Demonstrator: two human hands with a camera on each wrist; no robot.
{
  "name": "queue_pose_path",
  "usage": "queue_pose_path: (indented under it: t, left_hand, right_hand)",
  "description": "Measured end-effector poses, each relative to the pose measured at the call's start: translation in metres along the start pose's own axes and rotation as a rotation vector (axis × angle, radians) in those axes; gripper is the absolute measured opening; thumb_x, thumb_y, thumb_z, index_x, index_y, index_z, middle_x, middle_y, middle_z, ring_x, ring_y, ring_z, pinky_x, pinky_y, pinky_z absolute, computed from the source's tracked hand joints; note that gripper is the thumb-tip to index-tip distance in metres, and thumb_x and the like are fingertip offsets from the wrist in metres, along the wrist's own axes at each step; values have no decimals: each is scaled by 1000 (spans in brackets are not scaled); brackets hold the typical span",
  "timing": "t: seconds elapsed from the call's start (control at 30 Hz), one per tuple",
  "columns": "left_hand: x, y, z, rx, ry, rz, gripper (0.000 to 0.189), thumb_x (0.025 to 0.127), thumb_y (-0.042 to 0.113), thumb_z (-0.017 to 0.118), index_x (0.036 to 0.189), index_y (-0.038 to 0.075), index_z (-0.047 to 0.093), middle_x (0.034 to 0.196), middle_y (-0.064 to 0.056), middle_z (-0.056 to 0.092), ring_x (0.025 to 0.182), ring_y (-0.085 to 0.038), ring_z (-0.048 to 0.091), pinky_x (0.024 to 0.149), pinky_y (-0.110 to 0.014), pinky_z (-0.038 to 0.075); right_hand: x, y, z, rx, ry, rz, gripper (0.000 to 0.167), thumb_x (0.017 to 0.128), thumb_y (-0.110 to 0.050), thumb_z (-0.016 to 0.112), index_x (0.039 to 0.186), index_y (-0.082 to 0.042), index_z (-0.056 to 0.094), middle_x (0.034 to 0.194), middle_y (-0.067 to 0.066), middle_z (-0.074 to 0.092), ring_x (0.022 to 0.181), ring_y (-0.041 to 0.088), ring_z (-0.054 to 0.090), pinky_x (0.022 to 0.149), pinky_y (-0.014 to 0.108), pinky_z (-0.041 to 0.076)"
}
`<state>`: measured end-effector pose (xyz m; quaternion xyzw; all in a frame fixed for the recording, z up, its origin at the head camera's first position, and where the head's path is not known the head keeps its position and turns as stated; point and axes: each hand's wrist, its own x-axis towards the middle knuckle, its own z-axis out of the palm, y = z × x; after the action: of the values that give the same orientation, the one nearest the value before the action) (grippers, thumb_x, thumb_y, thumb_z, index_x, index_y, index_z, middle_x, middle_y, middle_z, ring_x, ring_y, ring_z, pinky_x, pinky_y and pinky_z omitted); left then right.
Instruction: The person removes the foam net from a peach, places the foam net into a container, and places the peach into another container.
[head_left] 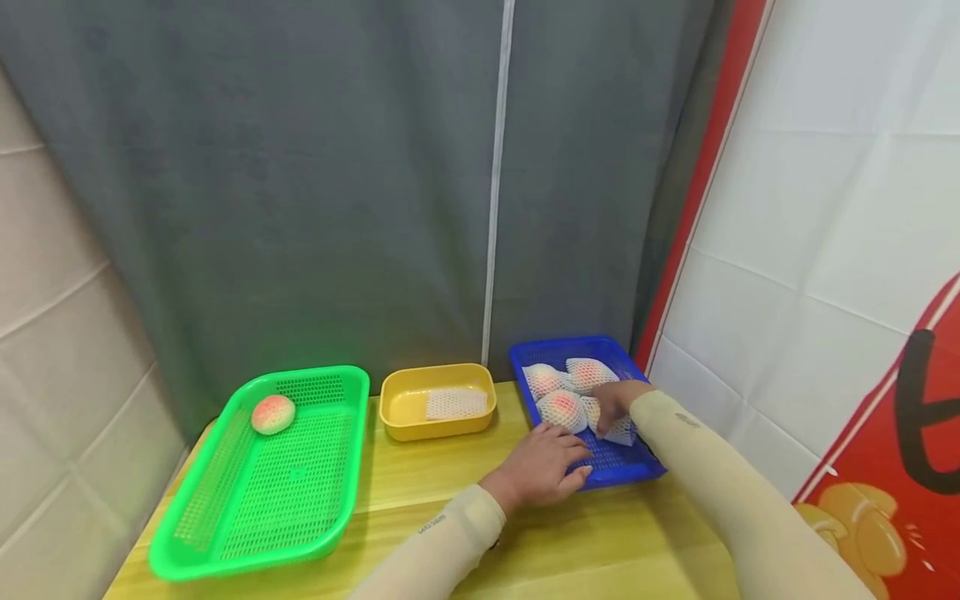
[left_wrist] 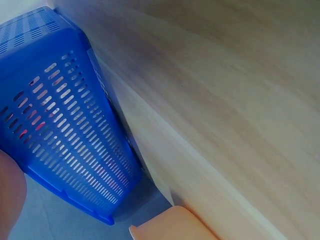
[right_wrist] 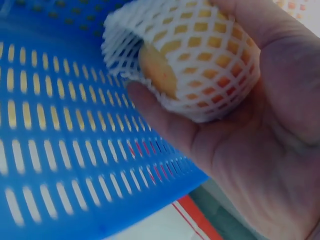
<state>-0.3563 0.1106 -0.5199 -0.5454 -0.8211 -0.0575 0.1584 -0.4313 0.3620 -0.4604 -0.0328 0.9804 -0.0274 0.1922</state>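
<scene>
In the head view, a blue basket on the right holds several pinkish peaches in white foam nets. Inside it my right hand grips one netted peach, with the thumb along its side in the right wrist view. The net's open end shows bare peach skin. My left hand rests at the basket's near left rim, fingers extended over the edge. Beside the gripped fruit sit a near netted peach and two farther ones, a left netted peach and a right netted peach.
A yellow tray with a flat white foam net stands in the middle of the wooden table. To the left is a green basket holding one bare peach. A grey curtain hangs behind; a white wall borders the right.
</scene>
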Motion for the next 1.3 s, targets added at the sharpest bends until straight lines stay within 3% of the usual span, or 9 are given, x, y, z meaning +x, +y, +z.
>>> queue_pose_path:
  t: [0.13, 0.3, 0.43, 0.57, 0.7, 0.87, 0.97, 1.13, 1.3]
  left_hand:
    - [-1, 1, -1, -1, 6, 7, 51, 117, 49, 36, 141, 27, 75, 142, 11, 71, 141, -16, 57, 125, -41, 38]
    - [-1, 2, -3, -11, 8, 2, 50, 117, 48, 37, 140, 27, 76, 141, 11, 72, 141, -17, 57, 125, -41, 38]
    - [-1, 1, -3, -17, 3, 5, 50, 117, 48, 36, 139, 26, 76, 140, 11, 72, 140, -16, 58, 125, -41, 38]
    - [0, 1, -1, -24, 0, 5, 51, 117, 49, 36, 138, 26, 76, 139, 11, 72, 140, -16, 57, 126, -41, 37]
    - [0, 1, -2, -36, 0, 1, 50, 117, 49, 36, 136, 27, 77, 138, 12, 73, 139, -16, 58, 126, -42, 37]
    - [0, -2, -10, -164, 34, -7, 41, 116, 45, 45, 127, 25, 78, 130, 12, 74, 134, -14, 60, 124, -42, 40]
    - [-1, -6, -15, -287, 114, -14, 30, 113, 39, 56, 122, 21, 78, 127, 10, 74, 130, -12, 62, 121, -38, 43]
    - [-14, -15, -33, -476, 282, -114, 13, 105, 22, 68, 114, 16, 76, 121, 4, 74, 117, -14, 65, 107, -30, 51]
    - [-43, -26, -60, -596, 329, -285, 9, 105, 19, 71, 112, 15, 75, 115, 3, 72, 109, -18, 67, 100, -35, 56]
  right_hand:
    - [-6, 4, -2, 8, -1, -9, 84, 80, -30, 96, 151, -3, 61, 151, 23, 63, 143, 46, 55, 121, 64, 40]
    - [-24, 6, -14, 26, 36, 14, 91, 83, -32, 90, 158, 3, 53, 159, 29, 54, 151, 52, 46, 124, 65, 36]
    - [-37, 7, -25, 62, 84, -12, 94, 84, -29, 87, 158, 12, 46, 161, 36, 49, 152, 56, 42, 125, 66, 35]
    - [-47, 7, -33, 132, 117, -49, 99, 86, -30, 89, 162, 12, 41, 164, 37, 44, 153, 57, 40, 125, 68, 34]
    - [-57, 4, -40, 132, 161, -116, 97, 87, -32, 89, 161, 10, 43, 160, 36, 49, 148, 56, 48, 120, 68, 41]
    - [-73, -6, -46, 105, 227, -199, 92, 85, -30, 90, 157, 9, 49, 152, 36, 57, 139, 52, 56, 114, 65, 48]
    - [-82, -15, -47, 106, 259, -253, 91, 84, -29, 91, 157, 8, 50, 149, 35, 59, 135, 51, 58, 109, 65, 52]
    - [-97, -34, -44, 151, 328, -348, 86, 82, -25, 92, 154, 2, 55, 137, 23, 66, 114, 35, 62, 92, 51, 58]
    - [-101, -54, -38, 191, 391, -425, 79, 79, -25, 92, 149, -4, 61, 131, 15, 64, 109, 27, 59, 86, 43, 55]
